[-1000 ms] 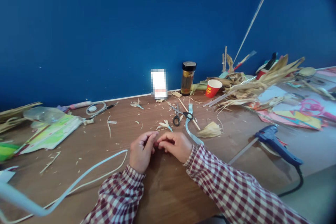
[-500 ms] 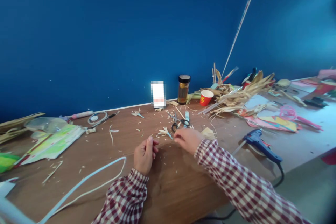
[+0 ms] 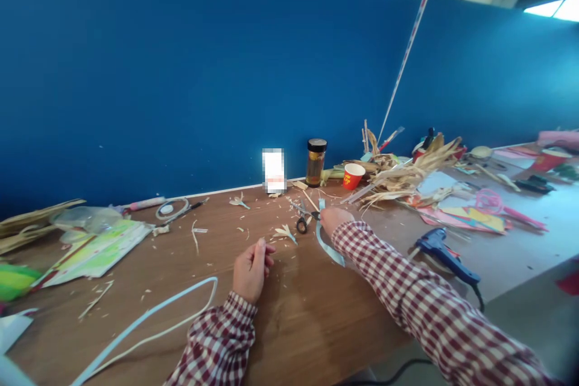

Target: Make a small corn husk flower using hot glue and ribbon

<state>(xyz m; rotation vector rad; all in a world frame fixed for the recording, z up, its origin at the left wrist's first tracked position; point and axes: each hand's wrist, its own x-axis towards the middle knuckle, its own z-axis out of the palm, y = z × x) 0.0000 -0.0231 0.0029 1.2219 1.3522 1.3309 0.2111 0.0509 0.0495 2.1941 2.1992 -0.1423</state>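
Note:
A pair of dark-handled scissors [image 3: 301, 225] lies on the brown table, blades pointing away to the left. My right hand [image 3: 335, 221] has its fingers closed at one handle loop, which they cover. A pale blue strip [image 3: 326, 246] curves on the table beneath the right wrist. Closer to me, my left hand [image 3: 251, 268] rests with thumb raised and fingers curled; whatever is inside them, if anything, is hidden. Between the hands sits a small husk flower with a light blue stem [image 3: 286, 233]. A similar husk flower [image 3: 239, 201] lies farther back.
A lidded jar [image 3: 315, 163] and a red paper cup [image 3: 353, 176] stand near the blue wall. Dried husks [image 3: 407, 172] are heaped to the right, with a blue glue gun [image 3: 446, 253] in front. A white cable loop [image 3: 181, 289] occupies the left foreground. Scraps are scattered about.
My right hand has moved right and slightly forward, from beside the husk flower to the scissors' handle. The pale blue strip shows more of its length. My left hand stays nearly still.

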